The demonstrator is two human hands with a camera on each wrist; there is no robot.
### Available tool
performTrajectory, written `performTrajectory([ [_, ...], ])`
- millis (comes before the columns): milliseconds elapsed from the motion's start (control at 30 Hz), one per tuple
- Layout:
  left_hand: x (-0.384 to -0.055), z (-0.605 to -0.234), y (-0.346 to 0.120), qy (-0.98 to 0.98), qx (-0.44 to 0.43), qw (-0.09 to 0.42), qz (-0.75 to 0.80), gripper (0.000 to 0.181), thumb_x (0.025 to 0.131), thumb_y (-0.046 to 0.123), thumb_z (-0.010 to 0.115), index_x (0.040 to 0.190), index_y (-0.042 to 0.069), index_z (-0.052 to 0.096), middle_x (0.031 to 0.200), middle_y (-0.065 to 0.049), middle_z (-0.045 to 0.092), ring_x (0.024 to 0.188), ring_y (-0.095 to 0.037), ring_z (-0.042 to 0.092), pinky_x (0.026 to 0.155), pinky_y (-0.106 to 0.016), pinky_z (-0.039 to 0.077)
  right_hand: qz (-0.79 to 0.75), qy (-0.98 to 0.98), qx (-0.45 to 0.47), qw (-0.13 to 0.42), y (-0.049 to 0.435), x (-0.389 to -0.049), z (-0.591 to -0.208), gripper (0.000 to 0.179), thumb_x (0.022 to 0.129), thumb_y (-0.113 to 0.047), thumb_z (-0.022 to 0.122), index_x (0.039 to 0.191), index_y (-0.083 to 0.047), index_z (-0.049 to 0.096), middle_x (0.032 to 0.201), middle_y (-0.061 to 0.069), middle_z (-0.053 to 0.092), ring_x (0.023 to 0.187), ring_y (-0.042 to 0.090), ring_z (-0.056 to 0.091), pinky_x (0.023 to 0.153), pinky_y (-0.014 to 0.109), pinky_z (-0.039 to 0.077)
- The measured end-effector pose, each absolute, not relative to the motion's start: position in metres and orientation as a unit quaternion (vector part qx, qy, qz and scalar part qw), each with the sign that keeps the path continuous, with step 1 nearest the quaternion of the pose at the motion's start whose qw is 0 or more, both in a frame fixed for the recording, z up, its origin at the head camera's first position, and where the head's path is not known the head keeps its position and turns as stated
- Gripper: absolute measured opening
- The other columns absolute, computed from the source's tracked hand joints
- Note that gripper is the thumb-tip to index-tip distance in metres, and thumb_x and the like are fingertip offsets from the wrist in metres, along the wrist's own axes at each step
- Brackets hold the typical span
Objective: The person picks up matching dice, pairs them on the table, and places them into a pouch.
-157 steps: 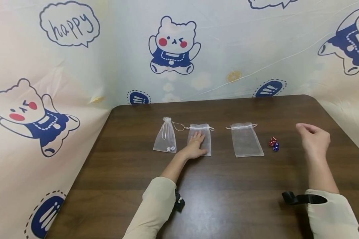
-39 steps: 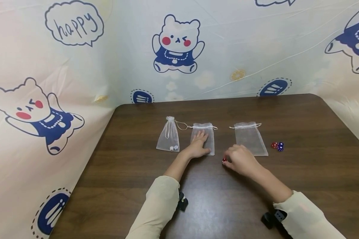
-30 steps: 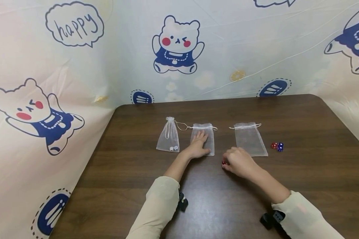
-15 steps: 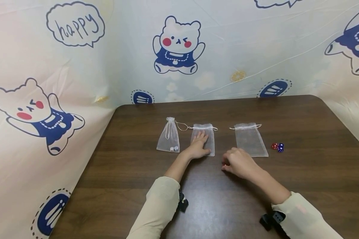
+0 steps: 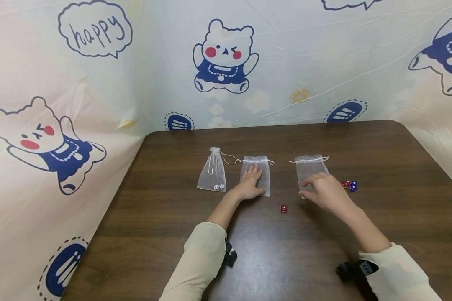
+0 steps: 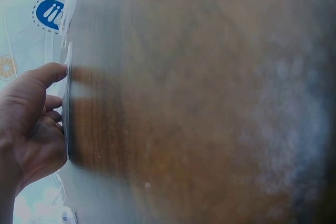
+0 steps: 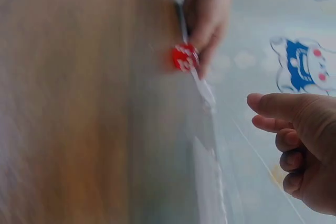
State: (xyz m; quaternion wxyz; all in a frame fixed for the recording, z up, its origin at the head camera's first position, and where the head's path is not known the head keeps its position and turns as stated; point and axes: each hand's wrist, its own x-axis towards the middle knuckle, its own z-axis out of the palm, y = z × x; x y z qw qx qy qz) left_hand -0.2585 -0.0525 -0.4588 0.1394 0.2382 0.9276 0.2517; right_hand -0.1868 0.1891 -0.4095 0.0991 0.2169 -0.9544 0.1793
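Observation:
My left hand (image 5: pixel 250 184) lies with spread fingers on the middle white mesh drawstring bag (image 5: pixel 264 177), pressing it to the table. In the left wrist view its palm covers the thin bag edge. Just right of that bag, nearer to me, a single red die (image 5: pixel 284 208) sits on the wood; the right wrist view shows this red die (image 7: pixel 185 57) too. My right hand (image 5: pixel 328 193) hovers over the lower part of the right mesh bag (image 5: pixel 309 165). Its thumb and index finger are apart, with nothing between them, and its other fingers are loosely bent (image 7: pixel 294 156).
At left a mesh bag (image 5: pixel 209 173), drawn shut at its neck, holds white dice (image 5: pixel 219 187). Its cord reaches toward the middle bag. Right of the right hand lie a red die (image 5: pixel 345 184) and blue dice (image 5: pixel 353 186). A printed cloth (image 5: pixel 278 62) hangs behind the brown table (image 5: pixel 165 217).
My right hand carried a red die from the group at right, set it down beside the middle bag, let go and moved back right. My left hand stays on the middle bag.

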Motion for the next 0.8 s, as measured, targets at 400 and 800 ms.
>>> performTrajectory([
  [400,-0.257,-0.456,-0.053,0.927,0.238,0.143,0.251,0.071,0.086,0.021,0.06,0.143,-0.003,0.025,0.151,-0.019,0.007,0.139,-0.029,0.0,0.11,-0.037,-0.001,0.182,-0.965,0.15,0.112,0.234,-0.191,-0.404,0.023,0.077,-0.016,0.073,0.091,0.002,0.07,0.075,0.013,0.065,0.071,0.028,0.055,0.06,0.044,0.044],
  [800,-0.257,-0.455,-0.053,0.927,0.24,0.143,0.249,0.071,0.085,0.021,0.059,0.143,-0.003,0.025,0.151,-0.019,0.007,0.139,-0.029,0.0,0.11,-0.037,0.0,0.194,-0.974,0.076,0.083,0.278,-0.199,-0.41,0.03,0.081,-0.017,0.068,0.1,0.007,0.066,0.092,0.027,0.064,0.086,0.044,0.055,0.075,0.058,0.04],
])
